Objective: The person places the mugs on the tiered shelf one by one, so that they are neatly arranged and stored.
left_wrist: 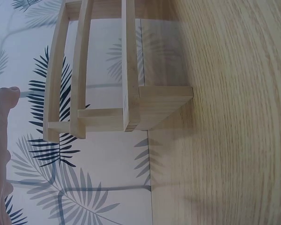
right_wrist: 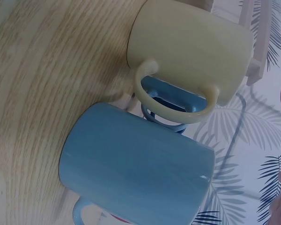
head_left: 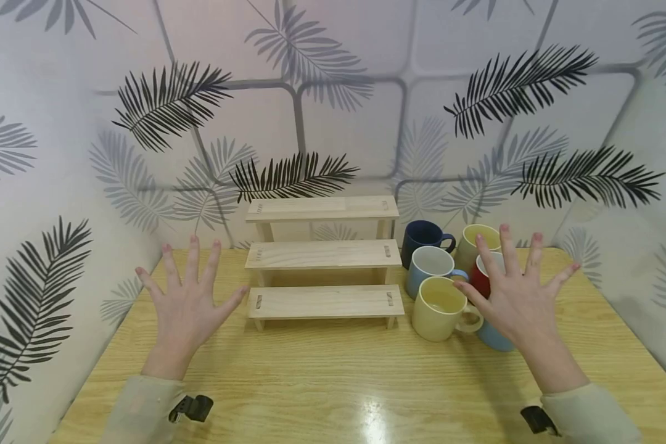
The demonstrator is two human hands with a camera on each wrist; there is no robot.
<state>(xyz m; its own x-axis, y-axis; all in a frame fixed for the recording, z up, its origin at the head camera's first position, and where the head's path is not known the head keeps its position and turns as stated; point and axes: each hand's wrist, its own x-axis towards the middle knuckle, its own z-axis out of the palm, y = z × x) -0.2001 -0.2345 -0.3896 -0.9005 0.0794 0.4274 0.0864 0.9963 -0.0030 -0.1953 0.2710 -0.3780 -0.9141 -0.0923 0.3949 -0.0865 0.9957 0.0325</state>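
My left hand (head_left: 184,311) is spread in the air to the left of a three-step wooden stand (head_left: 324,303), fingers straight and holding nothing. On the right, my right hand (head_left: 524,308) is spread the same way over a group of mugs. Its thumb overlaps the front cream mug (head_left: 434,319) in the head view. Partly hidden beneath this hand are a blue mug (head_left: 495,338) and a red mug (head_left: 479,280). Behind the front one stand a light blue mug (head_left: 418,279), a dark blue mug (head_left: 411,245) and another cream mug (head_left: 466,251).
All of it stands on a wood-grain table (head_left: 311,376). A leaf-patterned backdrop (head_left: 349,135) rises behind the table and along both sides. The stand's right end is close beside the mugs. Dark wrist straps (head_left: 191,408) show at both sleeves.
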